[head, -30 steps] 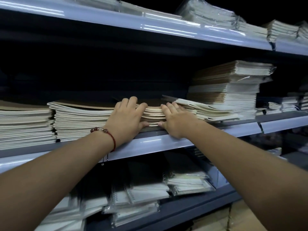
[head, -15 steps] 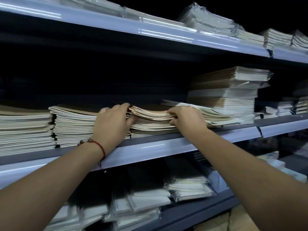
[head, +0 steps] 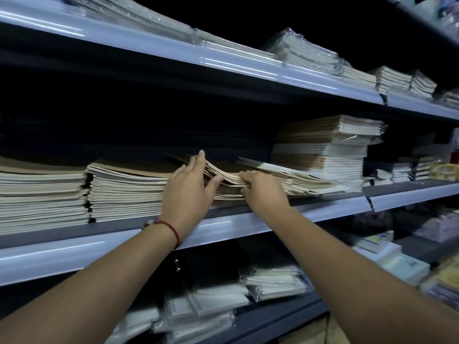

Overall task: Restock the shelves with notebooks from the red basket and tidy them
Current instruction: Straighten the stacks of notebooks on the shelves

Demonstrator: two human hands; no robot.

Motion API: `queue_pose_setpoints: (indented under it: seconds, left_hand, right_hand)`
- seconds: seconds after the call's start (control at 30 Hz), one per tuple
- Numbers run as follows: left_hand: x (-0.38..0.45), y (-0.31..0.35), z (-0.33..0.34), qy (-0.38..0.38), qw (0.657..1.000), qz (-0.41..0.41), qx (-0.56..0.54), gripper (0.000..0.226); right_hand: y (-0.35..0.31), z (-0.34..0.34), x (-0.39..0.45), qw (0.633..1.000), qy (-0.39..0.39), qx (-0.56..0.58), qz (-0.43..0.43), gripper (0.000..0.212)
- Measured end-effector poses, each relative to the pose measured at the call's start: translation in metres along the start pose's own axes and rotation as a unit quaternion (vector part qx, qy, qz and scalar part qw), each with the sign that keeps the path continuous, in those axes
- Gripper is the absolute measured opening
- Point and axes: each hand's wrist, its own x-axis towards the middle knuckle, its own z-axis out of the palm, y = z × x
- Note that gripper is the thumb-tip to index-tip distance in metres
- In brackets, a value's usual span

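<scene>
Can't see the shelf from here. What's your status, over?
Left hand and right hand both grip the middle notebook stack, its top notebooks lifted. Neighbouring stack sits close on the left. Tall stack stands right.

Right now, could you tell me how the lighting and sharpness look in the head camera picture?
Head view: dim overall, the shelf recesses behind the stacks nearly black; bright glare streaks run along the middle shelf edge and the top shelf edge; both hands are fairly sharp; packets at the lower right are blurred; the shelf lines bow from wide-angle distortion.
</scene>
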Motion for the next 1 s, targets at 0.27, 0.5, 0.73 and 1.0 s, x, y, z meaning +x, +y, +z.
queue_pose_setpoints:
  seconds: [0.27, 0.5, 0.73, 1.0]
  left_hand:
    - [0.004, -0.007, 0.001, 0.032, 0.996, -0.03, -0.072, 0.055]
    - [0.001, -0.009, 0.007, 0.049, 0.997, -0.013, -0.057, 0.043]
    - [-0.002, -0.005, 0.011, 0.081, 0.996, 0.027, -0.012, 0.044]
    - [-0.005, 0.003, 0.015, 0.051, 0.987, 0.002, 0.152, 0.043]
  right_hand:
    - [0.001, 0.001, -0.028, 0.987, 0.004, 0.145, 0.066, 0.062]
    - [0.028, 0.004, -0.04, 0.941, 0.04, 0.308, 0.134, 0.058]
    - [0.038, -0.004, -0.042, 0.918, 0.053, 0.379, 0.107, 0.051]
    - [0.075, -0.005, -0.054, 0.959, -0.055, 0.275, -0.038, 0.06]
